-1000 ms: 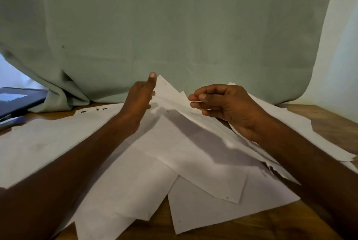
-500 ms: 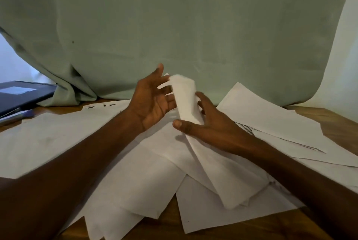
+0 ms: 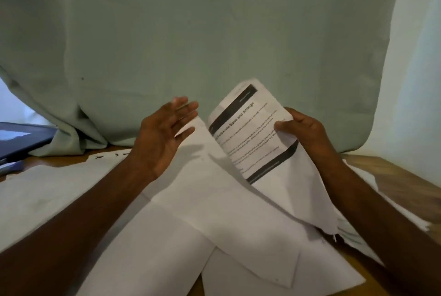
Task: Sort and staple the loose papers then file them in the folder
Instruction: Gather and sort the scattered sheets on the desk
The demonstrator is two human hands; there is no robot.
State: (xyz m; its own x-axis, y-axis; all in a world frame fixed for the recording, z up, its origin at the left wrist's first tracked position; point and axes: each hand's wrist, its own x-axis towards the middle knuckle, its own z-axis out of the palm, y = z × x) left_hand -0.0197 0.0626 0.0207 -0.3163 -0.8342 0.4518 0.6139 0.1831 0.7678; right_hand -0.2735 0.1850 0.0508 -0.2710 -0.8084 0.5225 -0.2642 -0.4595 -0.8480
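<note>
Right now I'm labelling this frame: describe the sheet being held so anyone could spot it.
Start at the green curtain behind the wooden table. Before it, the right hand pinches a lifted sheet. Unlike the blank papers lying flat, it shows printed text between black bands.

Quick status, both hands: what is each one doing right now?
Left hand: open, fingers spread, holding nothing, above the loose papers.
Right hand: gripping the printed sheet, thumb on its face, lifted off the pile.

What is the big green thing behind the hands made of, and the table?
The green curtain looks like soft matte cloth: it hangs in folds and bunches where it meets the table. The table looks like wood, brown with grain lines and a slight sheen, though it could be a wood-look coating.
</note>
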